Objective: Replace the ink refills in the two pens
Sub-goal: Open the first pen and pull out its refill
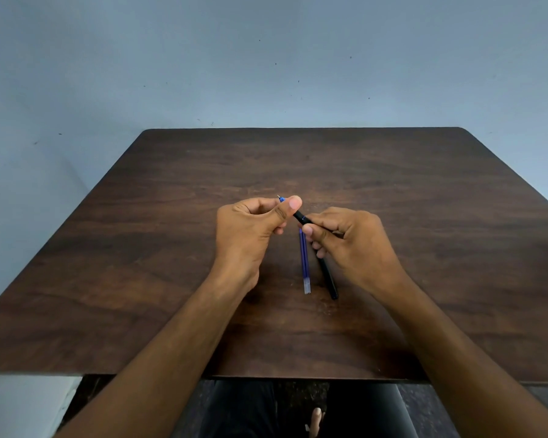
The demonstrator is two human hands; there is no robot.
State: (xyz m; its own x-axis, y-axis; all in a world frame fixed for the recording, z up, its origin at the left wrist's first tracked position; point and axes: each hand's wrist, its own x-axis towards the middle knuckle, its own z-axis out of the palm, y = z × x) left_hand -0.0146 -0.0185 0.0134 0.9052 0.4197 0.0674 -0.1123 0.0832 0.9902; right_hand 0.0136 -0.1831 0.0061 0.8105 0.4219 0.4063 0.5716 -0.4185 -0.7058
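Left hand (250, 229) pinches the refill tip (280, 199); your right hand (351, 238) grips the pen barrel (301, 218) above mid-surface (140, 248). Misaligned pushing could bend the refill.

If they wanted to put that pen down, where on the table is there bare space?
Bare wood lies along the table between the hands and the far edge by the wall, and down both side edges beyond each forearm. It is crowded at the middle: the left hand and right hand hold one black pen, with blue refills and a second black pen lying just below.
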